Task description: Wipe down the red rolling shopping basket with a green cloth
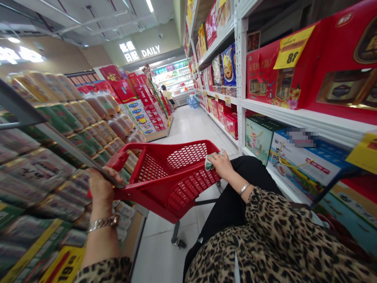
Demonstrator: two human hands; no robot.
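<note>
both hands on a red shopping trolley in a supermarket aisle

the red plastic shopping trolley [153,147] stands just ahead of the person, in the tiled aisle, with its mesh basket empty of goods as far as the view shows. the left hand [101,184] has a closed grip on the basket's left end, fingers curled round the red frame. the right hand [222,165] rests in a firm, half-closed grip on the far right rim, pressing a pale crumpled cloth [212,162] against it. the basket spans the gap between the two hands, and its long axis is hard to settle from this tilted view. the left hand is the nearer to the left-hand stacks of shrink-wrapped packaged goods [44,165], almost touching them, while the right hand lies closer to the white metal shelving [241,78]. those shelves carry red gift boxes [282,74] and yellow price tags [293,46]. a metal watch-like bracelet [103,223] circles the left wrist and a silver bangle [244,189] the right. further off, another shopper [167,94] stands near the far refrigerated cases [173,78].
</note>
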